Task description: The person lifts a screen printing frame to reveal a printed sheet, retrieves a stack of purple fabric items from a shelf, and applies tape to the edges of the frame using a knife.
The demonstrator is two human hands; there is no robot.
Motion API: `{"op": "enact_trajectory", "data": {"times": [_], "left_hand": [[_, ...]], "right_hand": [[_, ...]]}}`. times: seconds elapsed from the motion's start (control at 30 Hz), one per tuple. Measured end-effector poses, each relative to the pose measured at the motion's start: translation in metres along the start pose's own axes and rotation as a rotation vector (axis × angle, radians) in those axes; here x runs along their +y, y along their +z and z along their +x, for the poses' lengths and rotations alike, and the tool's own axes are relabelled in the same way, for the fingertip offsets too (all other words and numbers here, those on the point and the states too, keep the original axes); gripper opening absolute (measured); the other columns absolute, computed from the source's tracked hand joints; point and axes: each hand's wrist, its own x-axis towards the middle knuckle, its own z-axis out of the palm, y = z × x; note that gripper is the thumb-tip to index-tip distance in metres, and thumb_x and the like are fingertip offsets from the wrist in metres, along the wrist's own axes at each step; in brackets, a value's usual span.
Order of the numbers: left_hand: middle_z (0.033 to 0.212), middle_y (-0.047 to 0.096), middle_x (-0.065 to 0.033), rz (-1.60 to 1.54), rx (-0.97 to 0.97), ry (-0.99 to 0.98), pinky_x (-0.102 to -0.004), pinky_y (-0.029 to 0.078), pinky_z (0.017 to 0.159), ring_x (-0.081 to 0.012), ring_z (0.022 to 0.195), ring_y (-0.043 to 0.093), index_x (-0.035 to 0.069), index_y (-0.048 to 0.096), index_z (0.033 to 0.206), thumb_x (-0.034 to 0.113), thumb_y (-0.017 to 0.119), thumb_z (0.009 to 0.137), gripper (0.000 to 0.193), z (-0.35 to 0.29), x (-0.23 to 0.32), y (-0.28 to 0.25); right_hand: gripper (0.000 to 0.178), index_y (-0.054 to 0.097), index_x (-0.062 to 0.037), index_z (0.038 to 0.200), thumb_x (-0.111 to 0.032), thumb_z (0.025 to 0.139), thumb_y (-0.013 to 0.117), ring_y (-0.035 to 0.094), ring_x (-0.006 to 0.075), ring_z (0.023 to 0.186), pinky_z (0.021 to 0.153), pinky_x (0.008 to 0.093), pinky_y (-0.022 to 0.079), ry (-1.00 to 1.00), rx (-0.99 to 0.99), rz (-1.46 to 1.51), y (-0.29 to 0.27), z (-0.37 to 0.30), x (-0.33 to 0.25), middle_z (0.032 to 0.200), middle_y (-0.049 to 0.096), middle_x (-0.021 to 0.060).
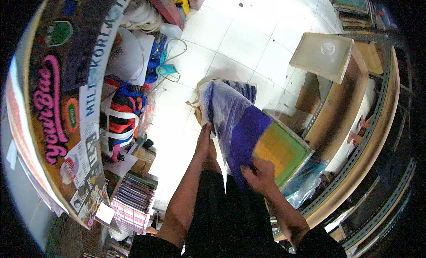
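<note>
A flat purple cloth (pixel 255 120) lies partly inside a clear plastic bag (pixel 224 102) in front of me. My left hand (pixel 205 138) grips the bag's left edge, its fingertips partly hidden by the plastic. With bent fingers, my right hand (pixel 262 176) pinches the cloth's near right edge. Just beyond that hand is a yellow-green framed panel (pixel 286 151), partly covered by the purple cloth. Striped dark blue material (pixel 246 90) in plastic shows at the bundle's far end.
A curved metal-and-wood shelf (pixel 355 187) runs along the right, with a translucent framed panel (pixel 322 54) jutting from it. Left, a sticker-covered board (pixel 66 107) stands near striped bags (pixel 124 118) and a stack of thin items (pixel 135 193). White floor tiles (pixel 244 36) stretch ahead.
</note>
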Motion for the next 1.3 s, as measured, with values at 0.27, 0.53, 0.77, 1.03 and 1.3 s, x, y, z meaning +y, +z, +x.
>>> {"op": "enact_trajectory", "data": {"times": [0.27,0.53,0.77,1.03,1.3], "left_hand": [[0.163,0.028,-0.0171,-0.269,-0.099,-0.145,-0.0463,0.020,0.121,-0.0326,0.149,0.029,0.005,0.029,0.157,0.072,0.046,0.094,0.094,-0.008,-0.023,0.033],[0.155,0.037,-0.0215,0.145,0.108,0.120,-0.0454,0.034,0.114,-0.0396,0.140,0.039,0.001,0.036,0.150,0.050,0.059,0.096,0.077,-0.012,-0.008,0.065],[0.146,0.043,-0.0324,0.673,0.446,0.065,-0.0494,0.039,0.111,-0.0467,0.135,0.044,-0.004,0.027,0.150,0.032,0.073,0.085,0.088,0.071,-0.009,0.049],[0.123,0.065,-0.0273,0.658,0.143,0.147,-0.0483,0.048,0.102,-0.0422,0.117,0.062,-0.003,0.054,0.133,0.027,0.072,0.081,0.062,0.138,-0.030,0.011],[0.101,0.072,-0.0257,0.579,0.196,0.257,-0.0481,0.053,0.085,-0.0412,0.097,0.070,-0.002,0.069,0.105,0.024,0.068,0.087,0.031,0.065,-0.043,-0.081]], "right_hand": [[0.033,0.068,-0.0018,0.115,-0.019,0.086,0.067,0.066,0.0325,0.098,0.087,0.0421,0.051,0.010,-0.049,0.131,-0.053,-0.029,-0.001,0.099,0.067,0.0168],[0.030,0.066,-0.0005,0.113,-0.011,0.085,0.066,0.054,0.0362,0.123,0.105,0.0443,0.042,-0.062,0.033,0.219,0.004,0.035,0.066,0.135,0.051,0.0206],[0.058,0.060,0.0003,0.128,-0.027,0.080,0.076,0.053,0.0369,0.127,0.107,0.0471,0.043,0.365,0.049,0.321,-0.003,0.027,0.078,0.139,0.053,0.0221],[0.057,0.059,0.0000,0.128,-0.023,0.081,0.080,0.063,0.0278,0.110,0.101,0.0421,0.047,0.493,0.112,0.541,-0.025,0.092,0.122,0.116,0.068,0.0157],[0.047,0.060,0.0011,0.126,-0.010,0.083,0.076,0.065,0.0267,0.104,0.095,0.0412,0.051,0.581,-0.012,0.670,0.014,0.085,0.141,0.114,0.069,0.0131]]}}
